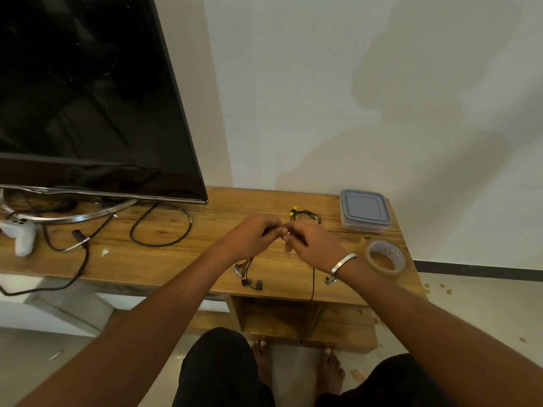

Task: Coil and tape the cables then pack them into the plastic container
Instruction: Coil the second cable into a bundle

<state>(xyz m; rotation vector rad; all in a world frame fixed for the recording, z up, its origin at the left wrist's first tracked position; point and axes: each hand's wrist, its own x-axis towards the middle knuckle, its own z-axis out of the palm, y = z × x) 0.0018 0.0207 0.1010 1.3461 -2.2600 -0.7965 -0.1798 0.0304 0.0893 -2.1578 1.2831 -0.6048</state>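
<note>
hands meet above the bench (164, 230): left hand (249, 236) and right hand (311, 248) pinch a thin cable (313, 282), likely to coil it.

Soft dim indoor light, broad wall shadows, wide-angle bending at edges — slightly blurry

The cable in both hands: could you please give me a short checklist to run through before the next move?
1. Cable held by left hand and right hand: ok.
2. Coil finished: not ok, one end hangs over the table edge.
3. Tape within reach, beside the right wrist: ok.
4. Tape end freed: cannot tell.
5. Container open: not ok, lid on.
6. Other cables coiled: cannot tell.
</note>
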